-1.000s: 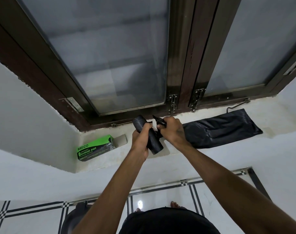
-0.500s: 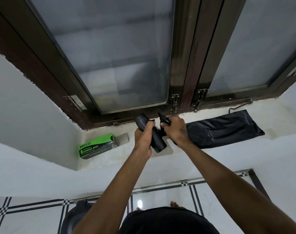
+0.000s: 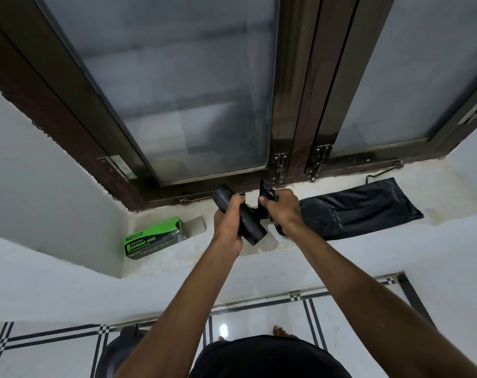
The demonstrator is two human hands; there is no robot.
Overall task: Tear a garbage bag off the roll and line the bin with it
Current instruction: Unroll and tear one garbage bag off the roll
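Since the earlier picture our two hands have pulled a little apart, and a small gap now shows between the roll and the bag end. Near us, at the bottom edge, we see bare toes on the white tiled floor (image 3: 259, 317) and a dark round shape (image 3: 117, 350) at the lower left, maybe the bin, but we cannot tell. Our left hand (image 3: 227, 222) grips the black roll of garbage bags (image 3: 241, 215), which is tilted above the windowsill (image 3: 449, 222). Our right hand (image 3: 282, 208) pinches the bunched end of the black bag (image 3: 362, 207), which lies stretched out on the sill to the right. A green box (image 3: 152, 237) with the words GARBAGE BAGS rests on the sill at the left. Behind all stands the dark-framed window (image 3: 294, 91).
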